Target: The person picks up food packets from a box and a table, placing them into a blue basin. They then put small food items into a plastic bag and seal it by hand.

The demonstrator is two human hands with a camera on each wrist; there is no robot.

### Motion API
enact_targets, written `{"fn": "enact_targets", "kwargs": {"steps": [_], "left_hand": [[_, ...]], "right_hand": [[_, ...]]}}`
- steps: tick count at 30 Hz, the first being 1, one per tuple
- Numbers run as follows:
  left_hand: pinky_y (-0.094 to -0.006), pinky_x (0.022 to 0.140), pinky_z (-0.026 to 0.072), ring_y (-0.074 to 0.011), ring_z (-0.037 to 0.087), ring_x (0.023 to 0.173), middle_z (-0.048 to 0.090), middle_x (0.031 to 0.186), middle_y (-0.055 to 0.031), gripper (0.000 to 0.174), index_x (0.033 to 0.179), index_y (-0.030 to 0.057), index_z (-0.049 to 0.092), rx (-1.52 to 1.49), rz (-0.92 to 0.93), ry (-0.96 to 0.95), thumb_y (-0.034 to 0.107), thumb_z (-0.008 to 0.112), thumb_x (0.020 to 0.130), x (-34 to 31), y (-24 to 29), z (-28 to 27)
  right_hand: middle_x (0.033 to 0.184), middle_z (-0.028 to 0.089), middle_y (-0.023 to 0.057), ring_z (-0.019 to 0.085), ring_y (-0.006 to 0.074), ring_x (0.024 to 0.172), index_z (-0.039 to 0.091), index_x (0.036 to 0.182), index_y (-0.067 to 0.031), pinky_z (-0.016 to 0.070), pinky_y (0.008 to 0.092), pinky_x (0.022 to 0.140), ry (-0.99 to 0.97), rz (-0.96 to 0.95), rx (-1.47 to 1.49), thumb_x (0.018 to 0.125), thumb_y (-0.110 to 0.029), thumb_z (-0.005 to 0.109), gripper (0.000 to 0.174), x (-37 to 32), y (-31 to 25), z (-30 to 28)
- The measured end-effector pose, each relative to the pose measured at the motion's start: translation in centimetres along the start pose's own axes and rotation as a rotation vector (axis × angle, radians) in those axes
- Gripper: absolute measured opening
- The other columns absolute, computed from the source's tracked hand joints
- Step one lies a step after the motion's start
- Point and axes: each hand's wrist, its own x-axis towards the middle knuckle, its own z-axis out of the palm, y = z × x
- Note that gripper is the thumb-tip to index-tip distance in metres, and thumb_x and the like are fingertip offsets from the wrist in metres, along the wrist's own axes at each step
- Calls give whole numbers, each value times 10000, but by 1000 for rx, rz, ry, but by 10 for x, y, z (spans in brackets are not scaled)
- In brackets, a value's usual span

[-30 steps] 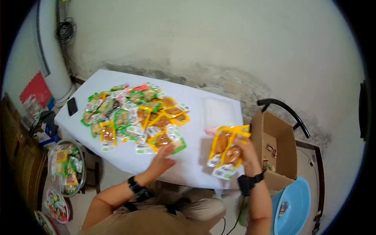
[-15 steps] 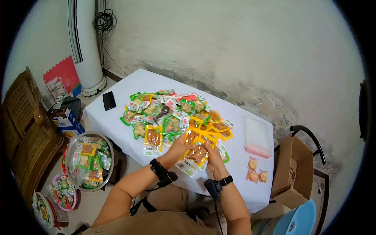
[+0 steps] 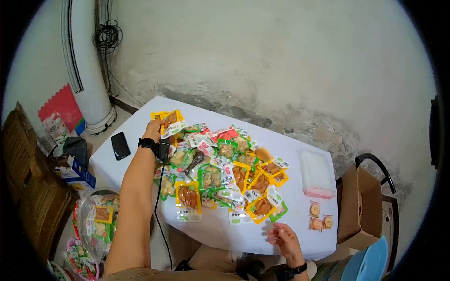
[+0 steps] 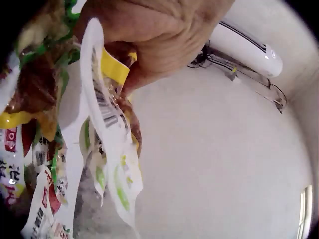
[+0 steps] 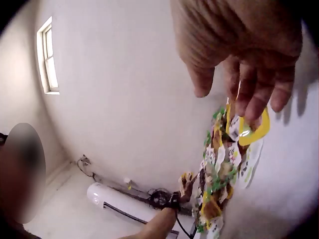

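Note:
At the far left end of the pile, my left hand [image 3: 153, 131] grips yellow-edged snack packets [image 3: 172, 119] with brown food inside. In the left wrist view their white backs with a barcode hang below the curled fingers. A heap of sealed snack packets [image 3: 211, 178], edged green or yellow, spreads over the white-covered table [image 3: 300, 239]. My right hand [image 3: 286, 241] hovers over the table's front edge, fingers loosely bent and holding nothing. Nearest to it lies a yellow-edged packet [image 3: 260, 209] at the pile's front right.
A black phone [image 3: 120, 146] lies at the table's left. On the right are a stack of clear plastic bags [image 3: 317, 173] and several small wrapped cookies [image 3: 315, 209]. A cardboard box [image 3: 370, 206] and blue tub [image 3: 368, 262] stand beyond; a basin of packets [image 3: 96, 196] sits lower left.
Both hands held the yellow-edged packets together over the pile's front. Now the left hand has carried packets to the far left, and the right hand has let go and drawn back right.

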Motion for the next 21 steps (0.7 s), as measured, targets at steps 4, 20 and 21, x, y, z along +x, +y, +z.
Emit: {"fn": "enact_targets", "kwargs": {"steps": [4,20,21], "left_hand": [[-392,539,497,-258,594,678,592,818,-141,287,1041,-43,495,46,-99,-113,-2,584,770,94,-42,-27],[-403,909,450,-245,517,1119,510,1258,-157,518,1311,28,396,799,595,-689,235,571,870,46,-49,-22],[-376,972,395,-256,455,1194,391,1365,-175,506,1319,4,373,602,437,-295,204,543,887,-90,-34,45]], "right_hand": [[934,623,116,630,186,794,535,1136,-34,520,298,677,161,-14,-1,902,-285,559,344,-20,-3,-16],[1052,599,67,567,130,949,515,1196,-39,453,275,837,39,-114,-225,906,-214,574,344,-84,-33,-70],[1049,599,58,553,117,957,511,1204,-55,440,269,840,25,-113,-233,912,-218,566,339,-98,-40,-78]]}}
